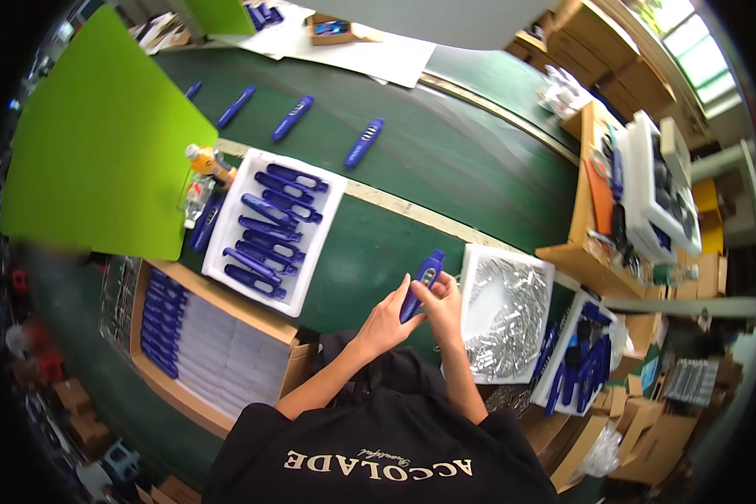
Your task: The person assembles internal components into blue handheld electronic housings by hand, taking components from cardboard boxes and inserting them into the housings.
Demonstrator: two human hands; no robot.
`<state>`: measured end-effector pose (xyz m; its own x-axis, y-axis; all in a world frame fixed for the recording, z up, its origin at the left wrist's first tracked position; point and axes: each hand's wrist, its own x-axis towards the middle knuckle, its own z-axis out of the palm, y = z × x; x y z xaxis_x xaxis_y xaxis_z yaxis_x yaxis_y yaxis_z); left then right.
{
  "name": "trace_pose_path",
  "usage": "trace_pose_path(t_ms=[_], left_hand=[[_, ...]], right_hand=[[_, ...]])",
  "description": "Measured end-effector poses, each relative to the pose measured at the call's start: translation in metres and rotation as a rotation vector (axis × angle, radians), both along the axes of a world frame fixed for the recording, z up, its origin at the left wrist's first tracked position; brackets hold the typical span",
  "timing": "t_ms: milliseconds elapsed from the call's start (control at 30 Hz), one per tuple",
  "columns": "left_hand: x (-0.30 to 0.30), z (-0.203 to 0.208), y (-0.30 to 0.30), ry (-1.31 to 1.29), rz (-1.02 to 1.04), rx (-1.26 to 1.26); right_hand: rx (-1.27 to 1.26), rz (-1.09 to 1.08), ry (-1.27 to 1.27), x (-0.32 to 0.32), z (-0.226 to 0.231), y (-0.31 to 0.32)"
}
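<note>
Over the near edge of the green bench, both my hands are on one long blue plastic casing [423, 284] with an oval window near its upper end. My left hand [384, 323] is closed around its lower left side. From the right, my right hand [442, 305] grips it with the fingers near the window; its fingertips partly cover the casing. Just right of that hand stands a white foam tray [476, 332] of small shiny metal or clear pieces, too fine to name. To the left, a white foam tray [315, 267] holds several similar blue casings [265, 244].
Several blue casings [364, 143] lie spaced along the dark green belt [454, 143]. A green panel [92, 151] and bottles [210, 164] stand left. A cardboard box [218, 298] holds blue pieces. At right are a tray of dark blue parts [581, 361] and a wooden tool shelf [581, 185].
</note>
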<state>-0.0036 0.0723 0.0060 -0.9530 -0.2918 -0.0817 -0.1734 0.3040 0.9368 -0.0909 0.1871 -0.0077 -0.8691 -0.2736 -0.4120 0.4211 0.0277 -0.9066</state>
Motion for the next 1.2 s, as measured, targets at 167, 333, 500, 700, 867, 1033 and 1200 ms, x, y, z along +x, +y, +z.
trace_pose_path(t_ms=[167, 333, 500, 700, 867, 1033, 1200], left_hand=[[-0.011, -0.028, -0.101, -0.020, 0.301, -0.149], [-0.008, -0.063, -0.262, -0.091, 0.426, -0.811], [0.013, -0.078, -0.345, -0.158, 0.195, -1.060], [-0.001, -0.083, -0.370, -0.062, -0.137, -1.141], [0.010, -0.072, -0.376, -0.045, -0.261, -1.187], [0.043, -0.037, -0.353, -0.177, -0.282, -1.213], [0.095, -0.039, -0.303, -0.175, 0.088, -1.013]], right_hand=[[0.170, 0.024, 0.139, -0.115, -0.075, -0.011], [0.299, -0.083, 0.184, -0.241, -0.114, -0.045], [0.813, -0.044, 0.551, -0.276, -0.117, -0.095], [1.165, 0.052, 0.802, -0.281, -0.119, -0.095], [1.049, -0.025, 0.714, -0.266, -0.110, -0.063], [0.796, -0.095, 0.690, -0.201, -0.076, -0.008], [0.900, -0.212, 0.567, -0.120, -0.063, 0.082]])
